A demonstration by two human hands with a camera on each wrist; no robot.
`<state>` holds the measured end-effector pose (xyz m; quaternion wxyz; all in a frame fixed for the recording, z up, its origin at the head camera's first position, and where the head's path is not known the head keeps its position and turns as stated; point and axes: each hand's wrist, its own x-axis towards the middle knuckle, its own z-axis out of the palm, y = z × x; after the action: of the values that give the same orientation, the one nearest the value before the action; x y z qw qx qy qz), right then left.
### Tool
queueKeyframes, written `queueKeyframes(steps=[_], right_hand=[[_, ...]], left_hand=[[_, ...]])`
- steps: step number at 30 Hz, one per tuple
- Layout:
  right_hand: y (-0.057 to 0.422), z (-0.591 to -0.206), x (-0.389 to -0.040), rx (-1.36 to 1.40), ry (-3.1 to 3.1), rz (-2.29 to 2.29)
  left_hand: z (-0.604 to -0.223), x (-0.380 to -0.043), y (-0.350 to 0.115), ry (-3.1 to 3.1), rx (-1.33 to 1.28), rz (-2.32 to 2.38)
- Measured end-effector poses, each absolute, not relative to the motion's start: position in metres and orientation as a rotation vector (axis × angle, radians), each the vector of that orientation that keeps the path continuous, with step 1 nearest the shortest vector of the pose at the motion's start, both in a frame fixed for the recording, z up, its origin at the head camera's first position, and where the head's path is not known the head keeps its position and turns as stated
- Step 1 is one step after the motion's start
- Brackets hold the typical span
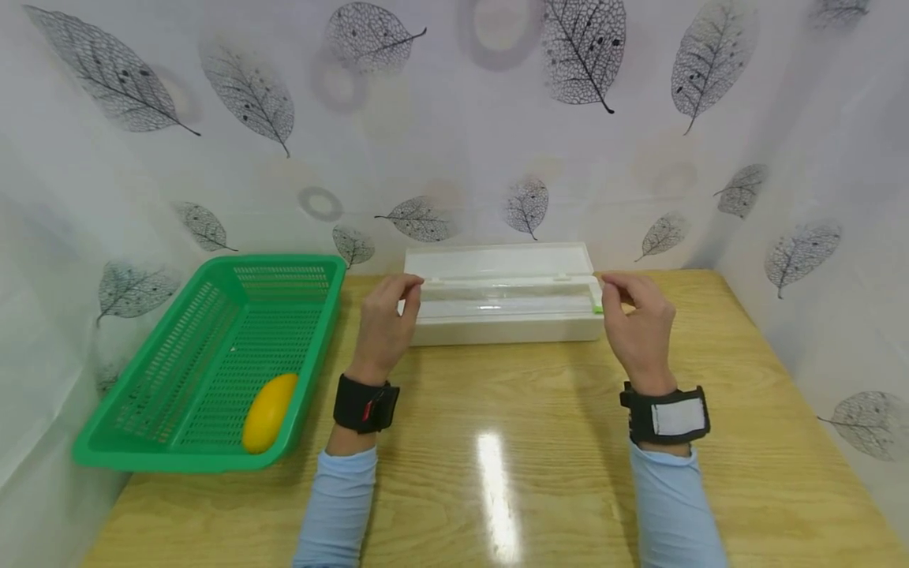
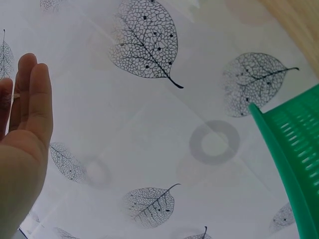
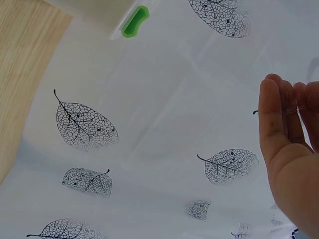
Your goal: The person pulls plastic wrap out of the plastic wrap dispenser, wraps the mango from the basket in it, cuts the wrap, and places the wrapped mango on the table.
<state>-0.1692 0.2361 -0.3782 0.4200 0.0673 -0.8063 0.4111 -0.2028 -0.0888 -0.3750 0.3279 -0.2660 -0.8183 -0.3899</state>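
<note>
A long white cling film dispenser (image 1: 504, 330) stands at the back of the table, its lid (image 1: 497, 259) raised. Clear cling film (image 1: 490, 296) stretches across its opening and is hard to make out. At the box's left end my left hand (image 1: 383, 327) pinches the film's edge between thumb and fingertips. My right hand (image 1: 642, 331) pinches the film by the other end, beside a green end piece (image 1: 598, 309). Both wrist views show thumb and fingers together, with a thin transparent bit between them on the left hand (image 2: 30, 119) and the right hand (image 3: 286, 134).
To the left sits a green plastic basket (image 1: 323, 339) holding a smooth yellow fruit (image 1: 270, 414). The wooden table (image 1: 554, 450) extends in front of the box. Behind and at both sides hangs a white sheet (image 1: 454, 150) with a leaf print.
</note>
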Motion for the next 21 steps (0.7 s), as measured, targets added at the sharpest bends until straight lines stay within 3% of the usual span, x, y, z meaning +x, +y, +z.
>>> queueKeyframes(steps=[21], right_hand=[[0.2363, -0.3758, -0.1679, 0.168, -2.02, 1.015]], left_hand=[[-0.3735, -0.2022, -0.0894, -2.132, -0.698, -1.007]])
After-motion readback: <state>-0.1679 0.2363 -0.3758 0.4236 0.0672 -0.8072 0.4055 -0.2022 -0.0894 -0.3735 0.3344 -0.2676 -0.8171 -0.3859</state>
